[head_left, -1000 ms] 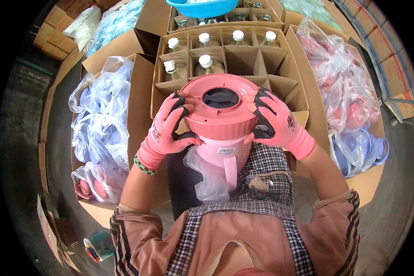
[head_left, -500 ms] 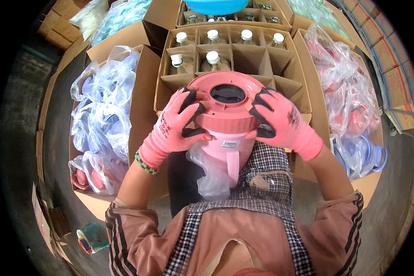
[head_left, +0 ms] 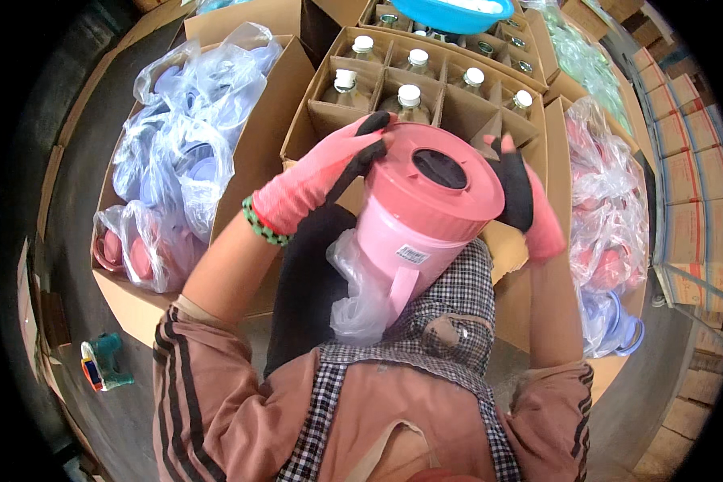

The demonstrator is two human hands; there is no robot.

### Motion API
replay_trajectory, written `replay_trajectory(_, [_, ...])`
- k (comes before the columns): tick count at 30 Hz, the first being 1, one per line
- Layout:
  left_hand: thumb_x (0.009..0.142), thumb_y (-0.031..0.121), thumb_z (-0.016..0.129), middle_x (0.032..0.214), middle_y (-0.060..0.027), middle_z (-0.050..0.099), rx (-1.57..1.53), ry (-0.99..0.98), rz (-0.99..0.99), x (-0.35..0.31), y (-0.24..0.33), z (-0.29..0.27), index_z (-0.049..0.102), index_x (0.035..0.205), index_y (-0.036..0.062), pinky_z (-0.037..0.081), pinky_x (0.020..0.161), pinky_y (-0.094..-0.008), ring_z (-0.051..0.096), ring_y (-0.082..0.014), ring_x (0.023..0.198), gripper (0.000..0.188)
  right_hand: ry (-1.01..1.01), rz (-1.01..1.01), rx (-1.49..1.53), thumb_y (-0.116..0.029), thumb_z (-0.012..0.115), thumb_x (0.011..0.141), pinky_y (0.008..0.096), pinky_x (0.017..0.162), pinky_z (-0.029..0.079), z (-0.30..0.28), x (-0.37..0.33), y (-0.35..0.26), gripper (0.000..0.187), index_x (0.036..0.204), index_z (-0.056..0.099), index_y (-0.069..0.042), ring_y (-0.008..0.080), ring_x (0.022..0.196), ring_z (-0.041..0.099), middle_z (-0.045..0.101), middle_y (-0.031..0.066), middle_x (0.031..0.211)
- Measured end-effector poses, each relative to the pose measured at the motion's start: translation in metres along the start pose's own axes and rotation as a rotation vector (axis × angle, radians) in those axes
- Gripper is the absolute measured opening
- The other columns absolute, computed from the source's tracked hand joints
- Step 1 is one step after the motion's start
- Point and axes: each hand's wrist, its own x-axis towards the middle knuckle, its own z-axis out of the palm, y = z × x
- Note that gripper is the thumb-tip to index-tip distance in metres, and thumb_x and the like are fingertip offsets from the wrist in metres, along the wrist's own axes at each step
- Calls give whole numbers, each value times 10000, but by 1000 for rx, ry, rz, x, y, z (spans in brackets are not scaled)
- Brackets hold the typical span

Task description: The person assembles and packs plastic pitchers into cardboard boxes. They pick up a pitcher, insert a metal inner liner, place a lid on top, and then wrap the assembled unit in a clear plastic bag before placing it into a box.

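Observation:
A pink plastic jug (head_left: 390, 249) leans in my lap, its handle toward me and a white sticker on its side. On its top sits a darker pink round lid (head_left: 482, 189) with a dark round centre. My left hand (head_left: 329, 170), in a pink and black glove, grips the lid's left rim with the thumb underside hidden. My right hand (head_left: 532, 205), gloved alike and blurred, stands at the lid's right edge, palm toward it, fingers raised off the rim. A crumpled clear plastic bag (head_left: 360, 301) hangs at the jug's left side.
Ahead stands a divided carton (head_left: 297, 132) with several white-capped glass bottles. A blue basin (head_left: 450, 18) lies beyond it. Cartons of bagged lilac parts (head_left: 189, 132) and bagged pink parts (head_left: 606, 193) flank me. A teal plastic item (head_left: 108, 361) lies on the floor at left.
The jug and lid have tilted and turned slightly to the right. My right hand has come off the lid's rim; my left hand stays on it. The whole view has shifted.

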Motion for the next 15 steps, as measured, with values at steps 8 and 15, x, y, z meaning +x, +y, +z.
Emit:
replay_trajectory(8, [881, 273, 449, 1109, -102, 512, -216, -7, 214, 17, -22, 7, 449, 1143, -24, 382, 896, -283, 486, -156, 1011, 396, -642, -69, 753, -430, 263, 905, 384, 1004, 271, -14, 26, 21, 574, 1268, 273, 15, 273, 1172, 361, 340, 177, 1289])
replay_trajectory(15, [879, 310, 405, 1200, -152, 429, 51, 222, 567, -7, -65, 15, 321, 1244, -23, 286, 965, -312, 399, -226, 1130, 501, -363, -174, 741, -525, 253, 870, 416, 1005, 263, 12, 12, 45, 669, 1302, 237, -14, 296, 1185, 344, 335, 180, 1293])
